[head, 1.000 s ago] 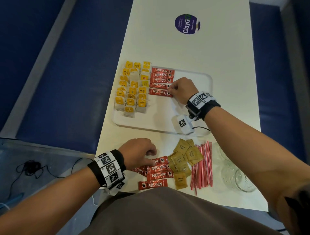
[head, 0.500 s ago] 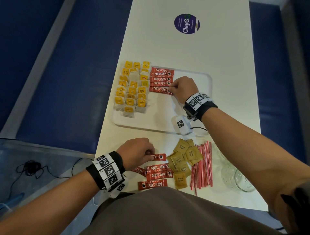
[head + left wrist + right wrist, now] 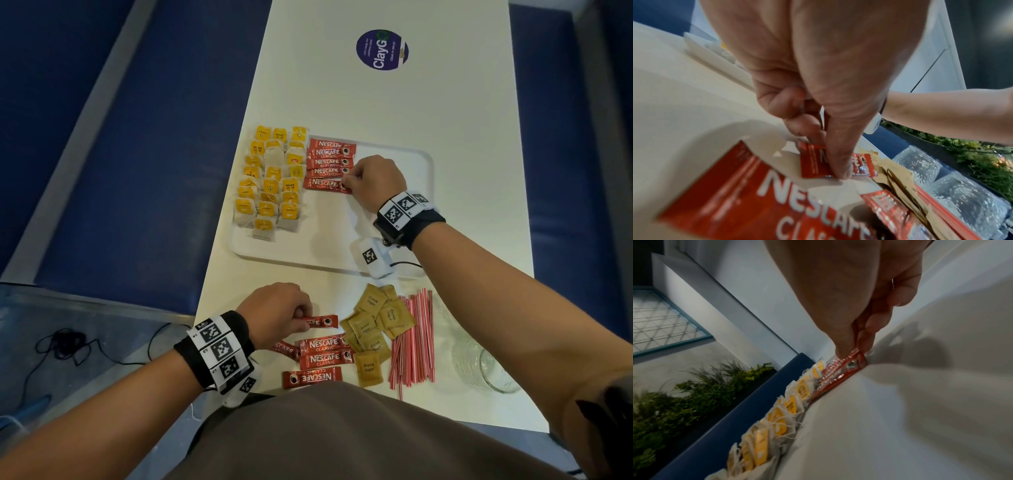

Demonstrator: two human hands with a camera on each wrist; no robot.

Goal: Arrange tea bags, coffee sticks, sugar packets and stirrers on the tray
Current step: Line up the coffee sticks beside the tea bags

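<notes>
The white tray holds rows of yellow-tagged tea bags on its left and a column of red coffee sticks beside them. My right hand pinches the right end of the nearest coffee stick on the tray. My left hand pinches one red coffee stick just above the table, in front of the tray. Three more coffee sticks, brown sugar packets and red stirrers lie on the table near me.
A clear glass jar lies on its side at the table's right front. A round purple sticker marks the far end of the white table. Blue benches flank the table. A black cable runs over the tray's front edge.
My left hand has picked one coffee stick out of the loose pile and drawn it slightly left and back. My right hand has slid its stick closer to the column on the tray.
</notes>
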